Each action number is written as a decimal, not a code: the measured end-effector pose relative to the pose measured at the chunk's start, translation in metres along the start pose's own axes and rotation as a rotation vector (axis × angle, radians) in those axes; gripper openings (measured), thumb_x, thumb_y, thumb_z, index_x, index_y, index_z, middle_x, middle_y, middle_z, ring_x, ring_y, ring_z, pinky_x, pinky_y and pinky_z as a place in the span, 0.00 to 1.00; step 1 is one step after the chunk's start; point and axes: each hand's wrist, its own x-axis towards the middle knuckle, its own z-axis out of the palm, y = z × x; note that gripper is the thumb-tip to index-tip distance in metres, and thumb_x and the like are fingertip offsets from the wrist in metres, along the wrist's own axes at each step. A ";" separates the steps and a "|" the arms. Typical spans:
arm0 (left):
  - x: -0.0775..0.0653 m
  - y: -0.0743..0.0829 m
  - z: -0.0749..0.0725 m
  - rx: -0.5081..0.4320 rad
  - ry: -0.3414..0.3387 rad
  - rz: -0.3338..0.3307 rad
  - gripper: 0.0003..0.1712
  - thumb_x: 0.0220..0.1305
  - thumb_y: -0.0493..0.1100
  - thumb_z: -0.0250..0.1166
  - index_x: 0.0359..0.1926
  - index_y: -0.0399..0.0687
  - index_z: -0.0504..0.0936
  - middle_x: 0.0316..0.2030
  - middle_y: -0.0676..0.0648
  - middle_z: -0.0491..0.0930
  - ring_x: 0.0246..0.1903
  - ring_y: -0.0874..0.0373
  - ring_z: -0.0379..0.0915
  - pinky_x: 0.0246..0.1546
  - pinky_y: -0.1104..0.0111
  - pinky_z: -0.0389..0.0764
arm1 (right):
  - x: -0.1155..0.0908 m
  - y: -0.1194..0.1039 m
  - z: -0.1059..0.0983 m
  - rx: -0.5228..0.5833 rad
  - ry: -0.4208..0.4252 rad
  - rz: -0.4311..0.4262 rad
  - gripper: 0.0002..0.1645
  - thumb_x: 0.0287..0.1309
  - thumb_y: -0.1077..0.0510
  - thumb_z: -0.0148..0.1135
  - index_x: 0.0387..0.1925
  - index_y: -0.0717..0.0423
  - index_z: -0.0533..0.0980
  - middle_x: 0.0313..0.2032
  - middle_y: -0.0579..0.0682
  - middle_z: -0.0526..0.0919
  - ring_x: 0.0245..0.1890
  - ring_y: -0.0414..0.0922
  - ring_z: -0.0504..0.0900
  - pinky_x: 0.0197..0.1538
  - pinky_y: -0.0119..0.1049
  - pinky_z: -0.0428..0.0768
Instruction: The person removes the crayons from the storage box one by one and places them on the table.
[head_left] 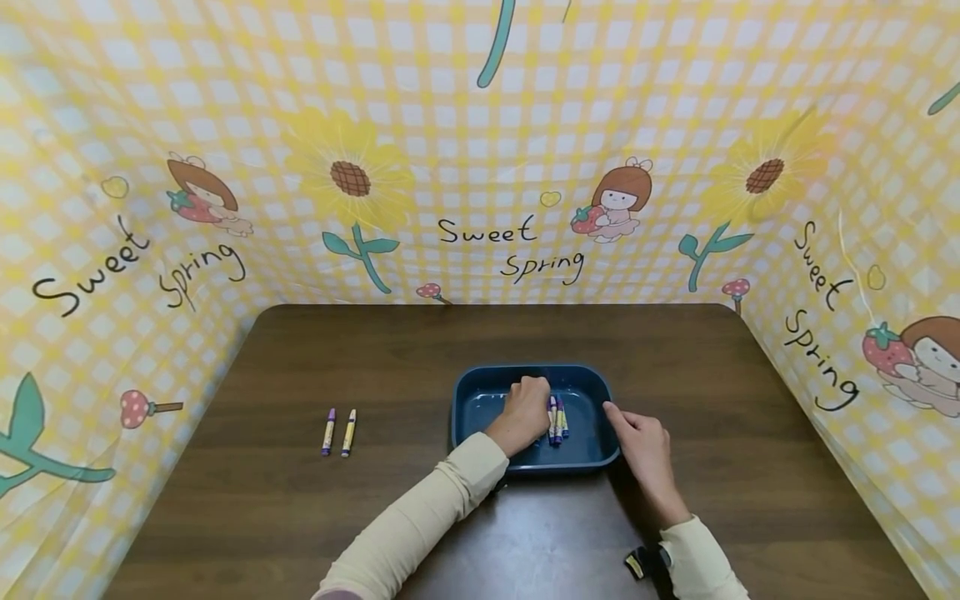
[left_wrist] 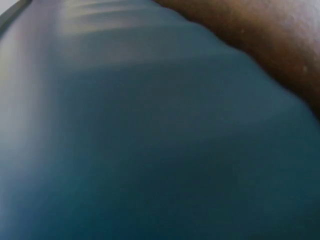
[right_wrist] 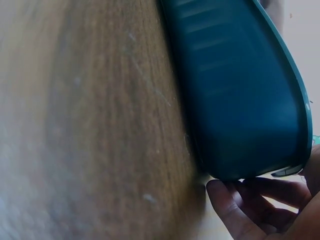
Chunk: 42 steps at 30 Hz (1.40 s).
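A dark blue rectangular plastic tray (head_left: pixel 581 468) stands on the table, with several crayons (head_left: pixel 558 418) in purple-and-yellow wrappers lying together inside it. My left hand (head_left: pixel 521 414) reaches down into the tray just left of these crayons, fingers bent downward. Its fingertips are hidden, and I cannot tell whether they hold anything. At the tray's right end, my right hand (head_left: pixel 641 440) grips the rim, thumb at the top edge. The right wrist view shows its fingers against the outside of the tray (right_wrist: pixel 240 100). Blue tray wall (left_wrist: pixel 150 150) fills most of the left wrist view.
Two more crayons, one with a purple tip (head_left: pixel 328 432) and one with a pale tip (head_left: pixel 348 433), lie side by side on the brown wooden table (head_left: pixel 247 500) to the left. A yellow checked cloth (head_left: pixel 480 150) hangs around the back and sides.
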 end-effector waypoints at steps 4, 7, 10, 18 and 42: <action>0.000 -0.001 -0.002 -0.048 -0.010 -0.032 0.18 0.62 0.27 0.64 0.18 0.44 0.70 0.17 0.47 0.62 0.17 0.58 0.66 0.18 0.71 0.68 | 0.001 -0.002 0.001 0.009 -0.004 -0.001 0.40 0.64 0.27 0.56 0.09 0.50 0.65 0.12 0.42 0.60 0.19 0.46 0.64 0.25 0.35 0.58; -0.003 -0.003 -0.006 -0.093 -0.018 -0.044 0.24 0.61 0.26 0.64 0.15 0.46 0.65 0.15 0.50 0.55 0.15 0.59 0.59 0.17 0.72 0.65 | 0.002 -0.003 0.001 0.014 -0.007 -0.003 0.40 0.65 0.28 0.56 0.09 0.50 0.65 0.12 0.42 0.60 0.18 0.46 0.64 0.25 0.35 0.58; -0.008 -0.006 -0.009 -0.146 -0.035 -0.047 0.28 0.60 0.25 0.64 0.11 0.48 0.60 0.13 0.52 0.50 0.12 0.59 0.55 0.15 0.72 0.62 | 0.001 -0.001 0.001 0.014 -0.009 0.000 0.40 0.65 0.28 0.56 0.09 0.51 0.65 0.12 0.42 0.60 0.19 0.46 0.65 0.25 0.35 0.58; -0.017 -0.012 -0.012 -0.205 -0.057 -0.095 0.32 0.58 0.28 0.68 0.04 0.47 0.64 0.04 0.53 0.57 0.05 0.62 0.56 0.11 0.74 0.58 | -0.003 0.003 0.001 -0.007 -0.015 0.015 0.40 0.65 0.28 0.56 0.10 0.51 0.66 0.13 0.42 0.61 0.20 0.46 0.66 0.27 0.35 0.59; -0.039 -0.030 -0.061 -0.499 0.034 -0.189 0.04 0.54 0.38 0.77 0.31 0.42 0.91 0.27 0.46 0.89 0.21 0.58 0.85 0.29 0.66 0.86 | -0.002 -0.004 -0.002 -0.015 -0.040 0.018 0.40 0.66 0.28 0.54 0.10 0.51 0.67 0.13 0.42 0.61 0.21 0.47 0.66 0.27 0.36 0.60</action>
